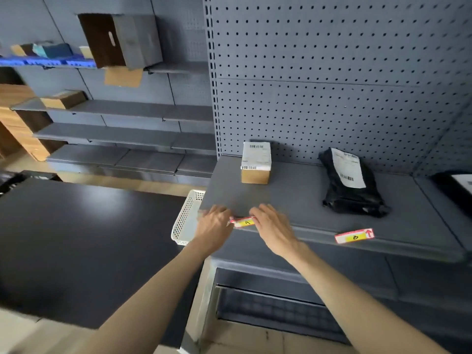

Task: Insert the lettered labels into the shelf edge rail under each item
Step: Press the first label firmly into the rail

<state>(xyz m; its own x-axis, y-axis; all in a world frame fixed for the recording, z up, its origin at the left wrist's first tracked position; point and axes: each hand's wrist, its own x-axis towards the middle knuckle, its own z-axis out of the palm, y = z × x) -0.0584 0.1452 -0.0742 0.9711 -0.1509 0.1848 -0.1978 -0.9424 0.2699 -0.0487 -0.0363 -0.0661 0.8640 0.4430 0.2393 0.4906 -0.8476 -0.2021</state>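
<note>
A red and yellow label marked A [242, 222] lies along the shelf edge rail [319, 232], below a small cardboard box [256, 162]. My left hand [213, 227] pinches the label's left end and my right hand [272, 229] pinches its right end. Both hands cover the label's ends. A second label with a letter and a red arrow [355, 236] sits in the rail below a black mailer bag [351, 182].
A white perforated basket [185, 219] stands at the shelf's left end, beside a dark table [84, 241]. Another black parcel [457, 185] lies at the far right. Grey pegboard backs the shelf. More shelves with boxes stand to the left.
</note>
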